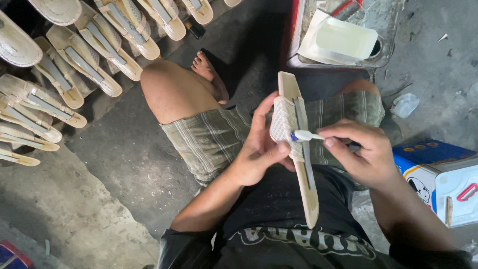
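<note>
While the person sits low on the concrete floor (pixel 99 199), rows of finished beige sandals (pixel 74 65) lie at far left, set side by side w/ straps up, prob. so they stay apart and nothing touches the straps. Next over, a bare knee and foot (pixel 206 69), leg folded so the lap works as a bench.

Centre: left hand (pixel 256 149) is wrapped round the sandal in work (pixel 298 164), thumb pressed on the woven strap (pixel 284 122), fingers behind it. Sandal is held upright-ish, toe end pointing away from the body, sole edge tilted toward the right hand so the strap edge faces up & is reachable.

Right hand (pixel 363 154) pinches a small white applicator (pixel 306 135) between thumb and forefingers, pen-style grip, narrow. Its blue tip touches the sandal where strap meets the grey centre band. Can't tell if it's a brush or a glue nozzle, too small.

Further right: a shallow tray (pixel 386 50) w/ a whitish tub (pixel 346 40) at top, near enough for an arm's reach; a blue-and-white carton (pixel 423 164) just beside the right forearm.
</note>
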